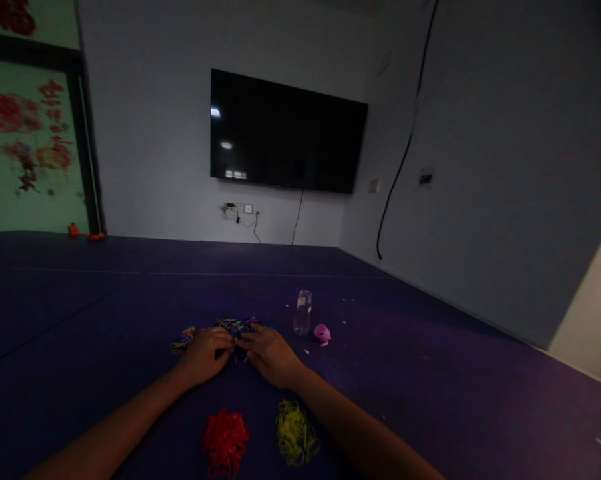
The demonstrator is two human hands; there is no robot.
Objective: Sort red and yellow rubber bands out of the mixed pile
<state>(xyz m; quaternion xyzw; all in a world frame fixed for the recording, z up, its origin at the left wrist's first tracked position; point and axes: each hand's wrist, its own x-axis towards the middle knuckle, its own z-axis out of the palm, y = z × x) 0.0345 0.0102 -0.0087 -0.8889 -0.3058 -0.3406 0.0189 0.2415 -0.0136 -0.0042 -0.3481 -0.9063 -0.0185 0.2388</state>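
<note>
A loose heap of thin, multicoloured bands (234,326), which look like rubber bands, lies on the dark blue-purple surface, partly covered by my fingers. My left hand (206,353) rests at the heap with its fingers curled and its fingertips close to the thumb; what they pinch, if anything, is hidden. Opposite it, my right hand (271,353) reaches in with fingers stretched out over the bands. Between my forearms lie a red pile of bands (225,440) and a yellow pile of bands (295,433).
Beyond my right hand stands a clear bottle (303,313), with a small pink cup-like piece (322,334) beside it. White scraps dot the surface (430,400). A black television (285,133) hangs on the far wall; a dark cable (403,160) runs down the right wall.
</note>
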